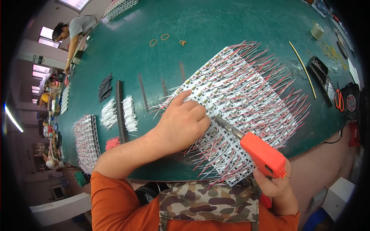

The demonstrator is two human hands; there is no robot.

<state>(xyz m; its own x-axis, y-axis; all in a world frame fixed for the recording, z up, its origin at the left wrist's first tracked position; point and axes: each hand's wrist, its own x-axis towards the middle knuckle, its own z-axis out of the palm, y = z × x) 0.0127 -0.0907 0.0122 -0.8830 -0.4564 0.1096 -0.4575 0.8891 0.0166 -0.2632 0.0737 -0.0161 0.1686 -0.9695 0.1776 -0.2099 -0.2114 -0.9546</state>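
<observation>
My left hand (pixel 184 122) rests over a panel of white circuit boards (pixel 216 86), back of the hand up. Its little finger sticks out over the board's upper left edge. The other fingers are curled, with thumb and forefinger closed by the metal nozzle; whatever they pinch is hidden. In my right hand (pixel 275 184) is an orange glue gun (pixel 262 154), its grip held at the panel's near right side. The gun's dark metal nozzle points up and left, its tip beside my left fingertips. Rows of small components cover the panel, and red and white wires (pixel 296 104) fringe its sides.
Left of the panel lie white wire bundles (pixel 130 113), a dark bar (pixel 120 107) and red wires (pixel 113 143). Another wired board stack (pixel 86 140) stands farther left. A yellow stick (pixel 302 69) and orange-handled scissors (pixel 339 101) lie right. A co-worker (pixel 79 29) leans over the table's far left.
</observation>
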